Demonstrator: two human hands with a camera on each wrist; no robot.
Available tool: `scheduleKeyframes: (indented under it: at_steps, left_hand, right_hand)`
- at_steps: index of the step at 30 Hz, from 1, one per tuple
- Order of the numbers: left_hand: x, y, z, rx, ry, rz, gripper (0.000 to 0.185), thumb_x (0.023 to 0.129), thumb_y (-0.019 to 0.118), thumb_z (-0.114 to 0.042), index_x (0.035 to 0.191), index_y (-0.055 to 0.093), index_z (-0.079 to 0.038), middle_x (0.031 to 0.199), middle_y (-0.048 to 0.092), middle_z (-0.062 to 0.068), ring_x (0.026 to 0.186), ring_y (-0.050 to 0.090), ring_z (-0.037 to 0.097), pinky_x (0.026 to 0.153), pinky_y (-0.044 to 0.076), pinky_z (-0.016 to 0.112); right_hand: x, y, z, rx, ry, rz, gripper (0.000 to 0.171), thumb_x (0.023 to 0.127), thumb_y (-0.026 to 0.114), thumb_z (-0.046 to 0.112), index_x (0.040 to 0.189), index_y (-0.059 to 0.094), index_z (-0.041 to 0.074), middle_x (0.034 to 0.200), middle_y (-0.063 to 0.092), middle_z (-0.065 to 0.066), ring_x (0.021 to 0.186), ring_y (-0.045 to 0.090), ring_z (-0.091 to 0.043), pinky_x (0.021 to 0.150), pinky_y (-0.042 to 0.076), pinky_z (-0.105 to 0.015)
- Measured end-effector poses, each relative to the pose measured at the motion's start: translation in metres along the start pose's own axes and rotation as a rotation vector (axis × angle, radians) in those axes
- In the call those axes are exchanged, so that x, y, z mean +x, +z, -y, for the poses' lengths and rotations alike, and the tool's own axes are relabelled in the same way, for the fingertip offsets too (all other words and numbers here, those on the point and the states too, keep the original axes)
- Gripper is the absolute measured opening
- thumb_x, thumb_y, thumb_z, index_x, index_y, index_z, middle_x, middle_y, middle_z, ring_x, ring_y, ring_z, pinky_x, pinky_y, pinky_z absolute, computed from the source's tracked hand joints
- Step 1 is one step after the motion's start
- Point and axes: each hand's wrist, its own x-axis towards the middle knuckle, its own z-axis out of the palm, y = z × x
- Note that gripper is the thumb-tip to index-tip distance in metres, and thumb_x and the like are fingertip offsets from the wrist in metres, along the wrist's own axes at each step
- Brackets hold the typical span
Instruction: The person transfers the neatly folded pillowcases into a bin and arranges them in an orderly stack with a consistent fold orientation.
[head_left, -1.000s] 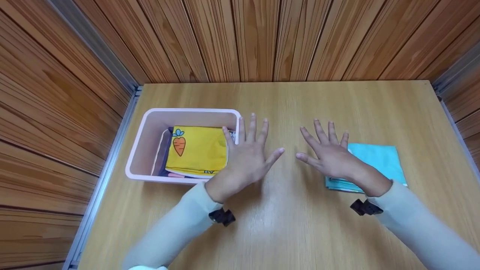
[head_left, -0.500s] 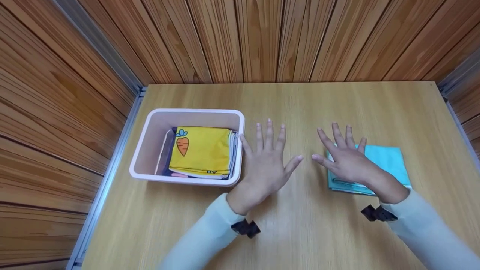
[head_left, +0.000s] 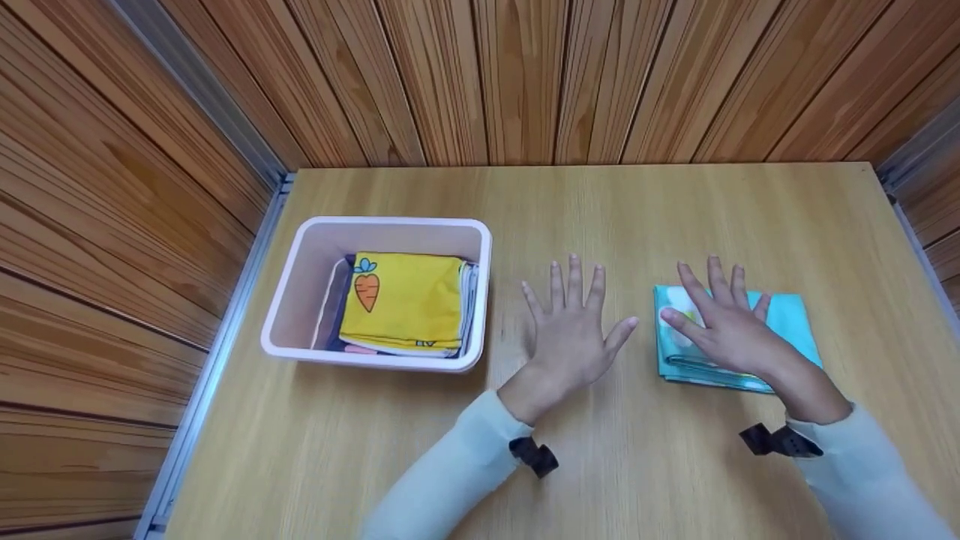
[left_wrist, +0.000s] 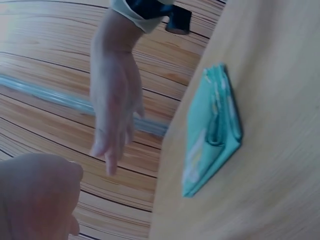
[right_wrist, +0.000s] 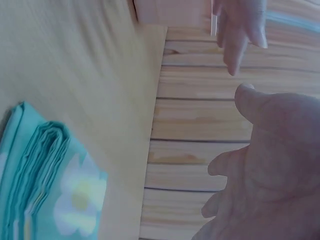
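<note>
My left hand (head_left: 570,337) hovers palm down over the table, fingers spread, between a plastic bin and a folded turquoise cloth. It holds nothing. Fingers likewise spread, my right hand (head_left: 735,330) is held above the turquoise cloth (head_left: 787,315) and covers part of it in the head view. The right wrist view shows a white flower with a yellow centre on this cloth (right_wrist: 75,200) and its layered folds, with the palm apart from it. In the pale pink bin (head_left: 277,330) lies a folded yellow cloth (head_left: 412,296) printed with a carrot.
Under and beside the yellow cloth, a dark purple cloth (head_left: 339,307) and other folded layers show in the bin. Wood-plank walls (head_left: 517,82) enclose the table (head_left: 585,210) at the back and sides, with a metal rail (head_left: 217,352) along its left edge.
Both hands have moved to the right, still spread. The left hand no longer overlaps the bin, and the right hand has come further over the turquoise cloth, uncovering its flower print.
</note>
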Motion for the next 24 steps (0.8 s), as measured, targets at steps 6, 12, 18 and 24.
scheduleKeyframes:
  at_steps: [6,12,18,24]
  left_hand:
    - [0.008,0.016,-0.008,-0.028,0.016,0.006,0.081,0.103,0.022,-0.068,0.165,0.006,-0.019,0.170,-0.009,0.013,0.154,-0.012,0.037,0.116,-0.001,0.073]
    - [0.017,0.026,-0.020,-0.059,0.026,0.019,0.079,0.103,0.026,-0.067,0.165,0.009,-0.021,0.171,-0.006,0.010,0.155,-0.009,0.034,0.119,0.006,0.068]
    - [0.023,0.036,-0.031,-0.080,0.062,0.049,0.078,0.104,0.024,-0.066,0.165,0.007,-0.022,0.171,-0.009,0.008,0.156,-0.007,0.030,0.122,0.009,0.061]
    - [0.030,0.048,-0.037,-0.132,0.087,0.068,0.077,0.103,0.027,-0.065,0.165,0.008,-0.023,0.172,-0.007,0.005,0.157,-0.002,0.028,0.124,0.014,0.053]
  right_hand:
    - [-0.006,0.001,-0.023,0.041,0.028,-0.030,0.086,0.107,0.042,0.052,0.161,-0.001,0.002,0.159,-0.026,-0.034,0.137,-0.036,-0.056,0.091,-0.026,-0.083]
    - [-0.010,0.001,-0.049,0.080,0.066,-0.042,0.085,0.108,0.039,0.050,0.160,-0.005,-0.001,0.156,-0.029,-0.038,0.134,-0.037,-0.060,0.088,-0.024,-0.086]
    - [-0.017,-0.003,-0.073,0.139,0.097,-0.077,0.081,0.110,0.035,0.046,0.158,-0.009,-0.002,0.153,-0.031,-0.040,0.132,-0.040,-0.061,0.087,-0.023,-0.087]
    - [-0.026,-0.010,-0.095,0.183,0.129,-0.114,0.078,0.111,0.030,0.043,0.157,-0.013,-0.002,0.150,-0.036,-0.040,0.129,-0.042,-0.061,0.085,-0.026,-0.086]
